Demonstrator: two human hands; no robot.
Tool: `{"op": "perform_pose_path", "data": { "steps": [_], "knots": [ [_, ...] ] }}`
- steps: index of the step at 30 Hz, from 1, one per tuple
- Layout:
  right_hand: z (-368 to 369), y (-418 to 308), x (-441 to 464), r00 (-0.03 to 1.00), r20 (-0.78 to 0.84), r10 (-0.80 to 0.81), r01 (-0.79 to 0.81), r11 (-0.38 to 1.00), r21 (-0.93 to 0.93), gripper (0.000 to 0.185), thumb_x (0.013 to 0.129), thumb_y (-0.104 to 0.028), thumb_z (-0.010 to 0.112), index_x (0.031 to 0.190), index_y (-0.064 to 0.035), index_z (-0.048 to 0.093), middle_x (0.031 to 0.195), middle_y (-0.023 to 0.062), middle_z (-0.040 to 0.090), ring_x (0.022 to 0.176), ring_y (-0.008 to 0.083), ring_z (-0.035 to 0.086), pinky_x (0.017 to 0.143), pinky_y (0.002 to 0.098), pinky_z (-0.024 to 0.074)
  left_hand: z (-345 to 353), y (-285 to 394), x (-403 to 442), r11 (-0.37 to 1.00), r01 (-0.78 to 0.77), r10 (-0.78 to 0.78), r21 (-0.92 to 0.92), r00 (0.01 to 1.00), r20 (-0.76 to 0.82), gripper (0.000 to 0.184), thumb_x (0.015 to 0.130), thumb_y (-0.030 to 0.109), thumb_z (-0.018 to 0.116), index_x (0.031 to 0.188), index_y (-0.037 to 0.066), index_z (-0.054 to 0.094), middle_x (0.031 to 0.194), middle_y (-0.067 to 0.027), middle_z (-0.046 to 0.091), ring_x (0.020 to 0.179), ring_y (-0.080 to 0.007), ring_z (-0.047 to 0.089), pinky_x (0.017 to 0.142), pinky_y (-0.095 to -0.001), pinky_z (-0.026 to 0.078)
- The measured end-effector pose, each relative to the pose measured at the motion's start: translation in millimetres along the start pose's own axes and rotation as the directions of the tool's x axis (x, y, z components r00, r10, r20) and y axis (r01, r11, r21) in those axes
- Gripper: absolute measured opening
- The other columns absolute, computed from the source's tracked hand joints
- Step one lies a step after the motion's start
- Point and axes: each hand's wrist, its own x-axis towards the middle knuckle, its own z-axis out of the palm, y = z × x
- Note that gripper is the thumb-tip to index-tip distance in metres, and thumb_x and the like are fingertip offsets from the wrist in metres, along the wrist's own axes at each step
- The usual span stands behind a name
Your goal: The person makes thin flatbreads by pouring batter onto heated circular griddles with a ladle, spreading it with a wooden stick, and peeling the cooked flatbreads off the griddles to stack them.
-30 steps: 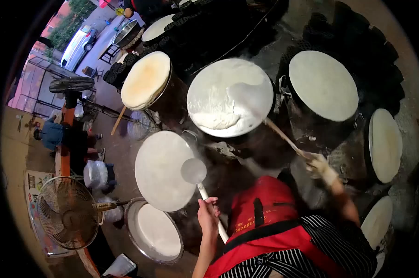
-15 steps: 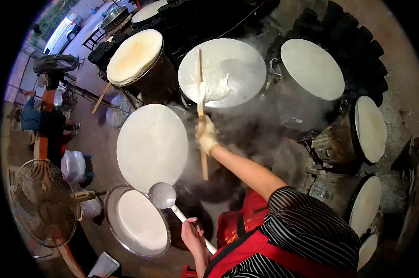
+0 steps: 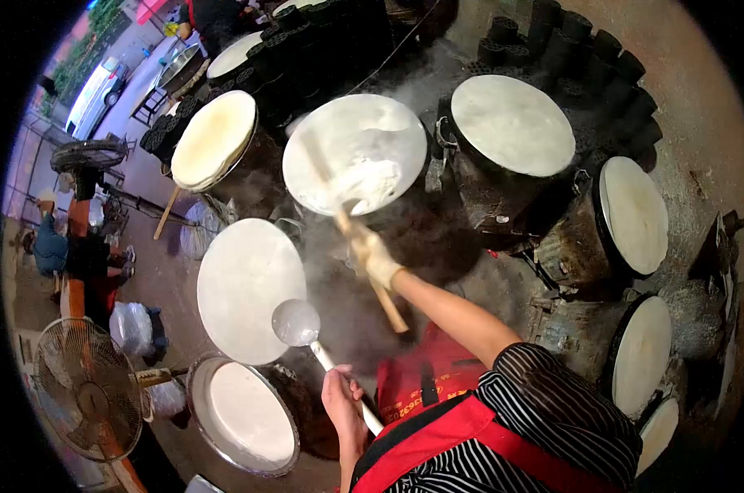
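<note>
My right hand [image 3: 373,251], in a pale work glove, is closed round a wooden spreader stick [image 3: 386,306]. The stick's far part is blurred and reaches over a round griddle [image 3: 306,156] coated with thin white batter. A thicker wet heap of batter [image 3: 368,182] lies on the griddle near the stick. My bare left hand [image 3: 343,396] grips the white handle of a ladle [image 3: 296,322]. The ladle's round bowl is smeared with batter and hangs over the edge of another white-coated griddle [image 3: 249,283]. Below it stands a metal basin [image 3: 198,411] of white batter [image 3: 253,411].
More round griddles with pale sheets stand around, one at the back [image 3: 512,123] and several down the right. Stacked flatbreads [image 3: 214,140] sit at back left. Black coal briquettes [image 3: 606,74] are piled behind. A fan [image 3: 88,390] stands at left; steam drifts mid-scene.
The stick has swung from nearly upright to a slant, its near end moving right, and the batter heap has spread. The ladle stays in my left hand. The whole view has shifted slightly.
</note>
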Motion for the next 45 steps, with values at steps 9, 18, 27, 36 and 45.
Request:
{"op": "perform_pose_path", "data": {
  "steps": [9, 18, 27, 36, 45],
  "knots": [
    [-140, -107, -42, 0.948, -0.076, 0.309, -0.317, 0.939, -0.134, 0.046, 0.090, -0.028, 0.049, 0.134, -0.0229, 0.036, 0.056, -0.0021, 0.044, 0.038, 0.0084, 0.035, 0.032, 0.0231, 0.0268, 59, -11, 17, 0.996, -0.012, 0.017, 0.089, 0.999, -0.049, 0.024, 0.092, 0.024, 0.044, 0.088, 0.002, 0.054, 0.074, 0.0007, 0.043, 0.059, -0.0073, 0.038, 0.050, -0.0196, 0.031],
    [-175, -129, -32, 0.921, 0.144, 0.363, -0.261, 0.846, -0.465, 0.043, 0.092, -0.020, 0.044, 0.134, -0.0191, 0.037, 0.056, -0.0025, 0.046, 0.037, 0.0059, 0.034, 0.032, 0.0195, 0.0286, 139, -13, 26, 0.996, -0.068, 0.068, 0.060, 0.998, 0.007, 0.022, 0.093, 0.023, 0.044, 0.090, 0.004, 0.055, 0.074, 0.0013, 0.045, 0.059, -0.0066, 0.040, 0.049, -0.0191, 0.031],
    [-191, -150, -9, 0.875, 0.351, 0.332, -0.061, 0.796, -0.602, 0.040, 0.089, -0.028, 0.047, 0.127, -0.0185, 0.042, 0.060, -0.0017, 0.046, 0.038, 0.0079, 0.035, 0.033, 0.0233, 0.0256, 190, -31, 35, 0.996, -0.080, 0.080, -0.025, 0.997, 0.000, 0.022, 0.094, 0.021, 0.042, 0.090, 0.003, 0.055, 0.074, 0.0011, 0.046, 0.059, -0.0060, 0.038, 0.048, -0.0189, 0.030],
    [-239, -213, 64, 0.906, 0.056, 0.420, -0.366, 0.841, -0.398, 0.031, 0.093, -0.028, 0.037, 0.118, -0.0125, 0.048, 0.055, 0.0020, 0.043, 0.035, 0.0088, 0.031, 0.033, 0.0261, 0.0273, 186, -34, 37, 0.996, -0.078, 0.078, -0.035, 0.997, -0.008, 0.025, 0.095, 0.021, 0.041, 0.103, 0.002, 0.055, 0.079, -0.0006, 0.047, 0.059, -0.0057, 0.039, 0.048, -0.0182, 0.031],
    [-154, -201, 63, 0.986, 0.116, -0.120, 0.149, 0.325, -0.934, 0.044, 0.090, -0.031, 0.046, 0.127, -0.0077, 0.044, 0.121, 0.0142, 0.054, 0.112, 0.0238, 0.050, 0.096, 0.0313, 0.0357, 186, -1, 35, 0.995, -0.042, 0.032, -0.087, 0.994, -0.107, 0.038, 0.095, 0.030, 0.037, 0.129, 0.011, 0.033, 0.073, -0.0033, 0.045, 0.056, -0.0090, 0.042, 0.044, -0.0195, 0.034]
  ]
}}
